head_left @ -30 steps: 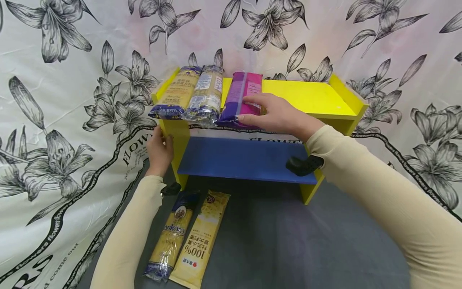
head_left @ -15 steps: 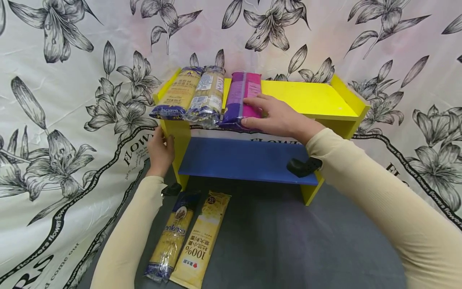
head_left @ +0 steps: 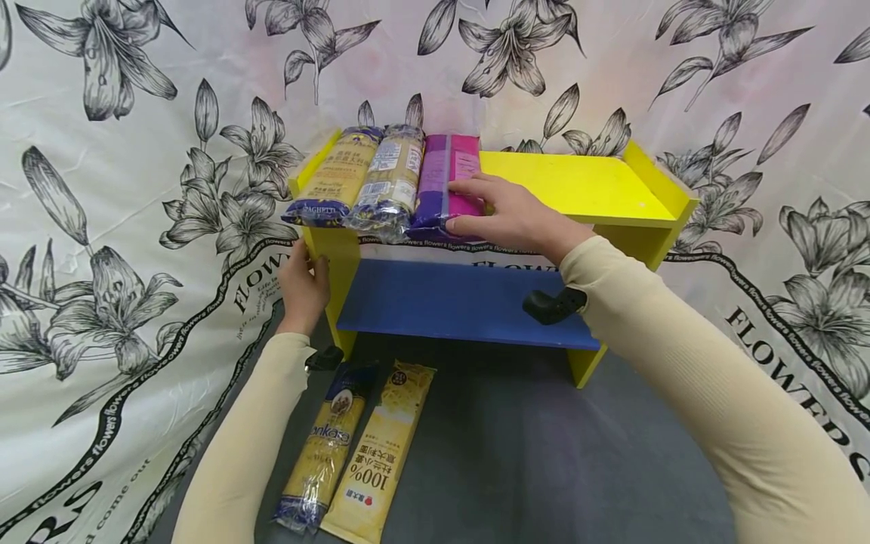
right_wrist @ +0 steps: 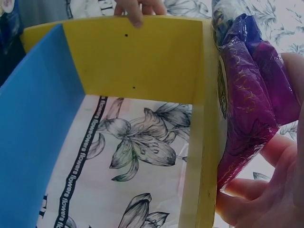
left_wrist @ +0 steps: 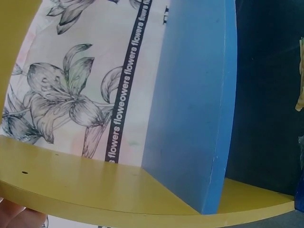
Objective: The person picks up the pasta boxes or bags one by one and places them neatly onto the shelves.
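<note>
My right hand [head_left: 510, 211] holds the right side of a pink and purple packet [head_left: 438, 170], thumb near its front end and fingers over the top. The packet lies on the yellow top board of a small shelf [head_left: 571, 181], against a clear-wrapped pasta packet [head_left: 389, 170]. Left of that lies a yellow and blue spaghetti packet [head_left: 337, 170]. My left hand [head_left: 302, 291] grips the front edge of the shelf's left side panel; in the right wrist view its fingers [right_wrist: 135, 12] curl over that edge. In the right wrist view, the pink packet [right_wrist: 247, 99] shows between my right fingers and thumb.
The shelf has a blue lower board [head_left: 469, 302] and a raised yellow right end [head_left: 655, 181]. On the dark floor cloth, a blue-ended pasta packet [head_left: 322, 446] and a yellow pasta packet [head_left: 381, 453] lie side by side. A flowered cloth [head_left: 224, 45] hangs behind.
My right hand has slid the pink packet left, closing the gap to the clear-wrapped packet beside it. My left hand has kept its place on the side panel.
</note>
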Motion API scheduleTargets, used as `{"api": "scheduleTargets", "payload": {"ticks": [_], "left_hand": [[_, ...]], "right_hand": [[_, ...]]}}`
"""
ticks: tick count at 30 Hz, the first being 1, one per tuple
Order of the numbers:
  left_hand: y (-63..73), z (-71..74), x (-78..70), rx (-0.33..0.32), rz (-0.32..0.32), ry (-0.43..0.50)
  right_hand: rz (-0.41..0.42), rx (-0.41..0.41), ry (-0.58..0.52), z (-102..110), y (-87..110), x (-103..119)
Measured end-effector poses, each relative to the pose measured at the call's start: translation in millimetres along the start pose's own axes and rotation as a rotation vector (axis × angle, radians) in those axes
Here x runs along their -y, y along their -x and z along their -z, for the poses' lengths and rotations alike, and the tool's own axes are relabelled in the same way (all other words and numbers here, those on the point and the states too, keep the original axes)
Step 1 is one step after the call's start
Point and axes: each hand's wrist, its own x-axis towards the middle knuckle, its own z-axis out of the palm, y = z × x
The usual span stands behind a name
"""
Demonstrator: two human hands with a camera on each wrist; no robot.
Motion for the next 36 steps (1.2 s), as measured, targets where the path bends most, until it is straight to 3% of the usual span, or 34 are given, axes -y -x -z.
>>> {"api": "scheduleTargets", "payload": {"ticks": [6, 11, 13, 19, 22, 28, 36], "left_hand": [[0.4, -0.2, 1.3, 0.021, 0.040, 0.001], [1.0, -0.2, 3.5, 0.010, 0.007, -0.004], [1.2, -0.6, 4.1, -0.002, -0.015, -0.013], [0.0, -1.5, 5.7, 0.007, -0.019, -0.009], [-0.4, -1.2, 6.0, 0.012, -0.010, -0.006], [-0.5, 1.4, 2.7, 0.004, -0.021, 0.004], [-1.5, 1.5, -0.3, 0.018, 0.001, -0.012]], "right_hand": [[0.003, -0.012, -0.003, -2.7, 0.0, -0.5], [0.031, -0.094, 0.035, -6.9, 10.6, 0.5], [0.046, -0.174, 0.044, -9.4, 19.4, -0.4], [0.161, -0.535, -0.005, -19.5, 52.9, -14.1], [0.213, -0.627, -0.004, -25.6, 69.1, -26.8], [0.241, -0.617, 0.006, -43.9, 94.0, -59.0], [0.120, -0.482, -0.025, -86.1, 113.5, -99.4]]}}
